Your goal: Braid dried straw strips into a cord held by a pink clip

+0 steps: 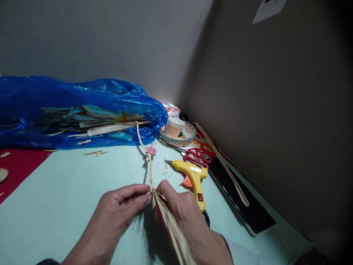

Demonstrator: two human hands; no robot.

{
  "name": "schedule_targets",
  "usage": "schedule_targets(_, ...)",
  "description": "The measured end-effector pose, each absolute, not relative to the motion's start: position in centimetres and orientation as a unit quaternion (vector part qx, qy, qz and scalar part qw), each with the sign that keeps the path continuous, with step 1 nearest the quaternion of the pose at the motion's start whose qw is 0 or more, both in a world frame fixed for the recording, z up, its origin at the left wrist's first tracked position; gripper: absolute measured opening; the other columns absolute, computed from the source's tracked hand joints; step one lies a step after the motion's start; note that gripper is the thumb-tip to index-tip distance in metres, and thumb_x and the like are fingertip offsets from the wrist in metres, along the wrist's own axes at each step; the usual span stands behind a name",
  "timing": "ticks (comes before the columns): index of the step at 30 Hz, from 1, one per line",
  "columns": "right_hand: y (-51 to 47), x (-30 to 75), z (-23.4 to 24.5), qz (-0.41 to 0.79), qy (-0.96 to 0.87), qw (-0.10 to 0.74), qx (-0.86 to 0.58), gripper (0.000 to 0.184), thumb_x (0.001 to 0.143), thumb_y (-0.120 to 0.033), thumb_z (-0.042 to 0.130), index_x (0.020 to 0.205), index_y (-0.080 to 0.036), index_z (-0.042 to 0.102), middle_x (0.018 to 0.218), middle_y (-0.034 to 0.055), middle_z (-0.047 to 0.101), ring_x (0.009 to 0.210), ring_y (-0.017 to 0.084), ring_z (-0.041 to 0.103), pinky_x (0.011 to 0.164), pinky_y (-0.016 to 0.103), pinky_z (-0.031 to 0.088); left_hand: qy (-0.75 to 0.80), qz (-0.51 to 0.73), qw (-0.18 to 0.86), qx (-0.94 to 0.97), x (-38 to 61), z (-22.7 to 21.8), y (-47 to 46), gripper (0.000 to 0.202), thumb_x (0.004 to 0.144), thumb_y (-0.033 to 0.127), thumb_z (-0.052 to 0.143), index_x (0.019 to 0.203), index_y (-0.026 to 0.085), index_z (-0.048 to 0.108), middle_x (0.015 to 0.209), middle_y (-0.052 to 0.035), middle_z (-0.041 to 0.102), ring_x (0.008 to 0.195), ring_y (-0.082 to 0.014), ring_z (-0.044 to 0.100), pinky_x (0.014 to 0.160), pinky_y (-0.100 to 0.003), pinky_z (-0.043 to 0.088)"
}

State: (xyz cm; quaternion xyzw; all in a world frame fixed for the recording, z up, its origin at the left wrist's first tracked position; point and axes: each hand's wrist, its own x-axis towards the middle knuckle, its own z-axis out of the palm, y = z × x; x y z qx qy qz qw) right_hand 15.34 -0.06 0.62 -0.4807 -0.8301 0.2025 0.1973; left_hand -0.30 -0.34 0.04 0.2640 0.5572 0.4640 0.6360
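Observation:
My left hand [118, 213] and my right hand [187, 217] meet near the table's front, both pinching pale dried leaf strips [171, 224] where they join a thin braid [150, 173]. The braid runs away from me, held by a pink binder clip [151, 150], and on toward the blue plastic bag [77, 110]. The loose strips trail back over my right hand toward me.
The blue bag holds more dried strips at the back left. A yellow glue gun [194, 176] lies right of my hands, red-handled scissors [200, 154] behind it. A paper cup [174, 127] sits in a small woven basket [185, 137]. A dark flat board [242, 206] lies along the right wall. A red mat [19, 165] covers the left edge.

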Motion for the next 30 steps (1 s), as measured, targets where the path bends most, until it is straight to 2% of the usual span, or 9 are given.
schedule_targets(4,-0.2,15.2,0.5,0.140,-0.851,0.219,-0.456,0.006,0.087,-0.019,0.040,0.082,-0.023,0.041,0.059,-0.0040,0.047,0.050,0.013,0.040,0.050,0.026,0.025,0.575,0.459,0.627,0.253,0.0,0.6,-0.8,0.022,0.063,0.028,0.083,0.083,0.020,0.079,0.078,-0.0018,0.078,0.076,-0.0159,0.068,0.076,-0.023,0.053)
schedule_targets(8,0.0,15.5,0.3,0.048,-0.883,0.271,-0.381,0.011,0.086,-0.013,0.041,0.082,-0.020,0.048,0.058,-0.0032,0.050,0.048,0.013,0.040,0.047,0.028,0.021,0.574,0.465,0.630,0.238,0.1,1.0,-1.0,0.024,0.060,0.029,0.085,0.082,0.021,0.079,0.075,-0.0013,0.078,0.072,-0.0146,0.068,0.067,-0.019,0.052)
schedule_targets(14,0.4,15.8,0.5,-0.107,-0.893,0.323,-0.294,0.024,0.094,-0.008,0.036,0.097,-0.006,0.059,0.061,0.0018,0.056,0.052,0.013,0.047,0.048,0.028,0.029,0.555,0.441,0.662,0.242,0.0,1.7,-0.6,0.024,0.055,0.024,0.084,0.078,0.018,0.079,0.066,-0.0018,0.076,0.060,-0.0157,0.067,0.058,-0.020,0.051)
schedule_targets(18,0.4,15.8,0.5,-0.132,-0.893,0.335,-0.269,0.028,0.094,-0.009,0.038,0.110,0.000,0.059,0.060,0.0022,0.058,0.051,0.014,0.048,0.046,0.028,0.032,0.559,0.436,0.663,0.241,0.0,1.7,-0.8,0.020,0.064,0.028,0.080,0.083,0.021,0.078,0.069,0.0002,0.075,0.068,-0.0133,0.068,0.065,-0.017,0.050)
schedule_targets(21,0.2,15.9,0.4,-0.142,-0.895,0.346,-0.243,0.029,0.091,-0.008,0.043,0.113,0.003,0.059,0.067,0.0064,0.063,0.055,0.015,0.053,0.047,0.029,0.036,0.562,0.434,0.655,0.258,0.1,1.6,-1.0,0.020,0.067,0.031,0.077,0.083,0.020,0.078,0.064,-0.0002,0.072,0.073,-0.0156,0.068,0.071,-0.021,0.052)
schedule_targets(25,-0.1,16.1,0.3,-0.149,-0.905,0.325,-0.231,0.035,0.088,-0.006,0.046,0.118,0.007,0.058,0.077,0.0132,0.068,0.059,0.017,0.056,0.048,0.029,0.040,0.567,0.435,0.642,0.278,0.1,1.6,-1.1,0.019,0.065,0.031,0.077,0.079,0.018,0.077,0.057,0.0000,0.067,0.064,-0.0169,0.066,0.064,-0.024,0.053)
schedule_targets(30,-0.5,15.9,0.3,-0.183,-0.905,0.309,-0.228,0.036,0.086,-0.004,0.046,0.116,0.010,0.059,0.073,0.0143,0.067,0.055,0.018,0.056,0.043,0.030,0.038,0.550,0.425,0.665,0.273,-0.2,1.1,-1.5,0.018,0.072,0.032,0.073,0.086,0.021,0.077,0.071,0.0003,0.073,0.071,-0.0123,0.066,0.068,-0.016,0.052)
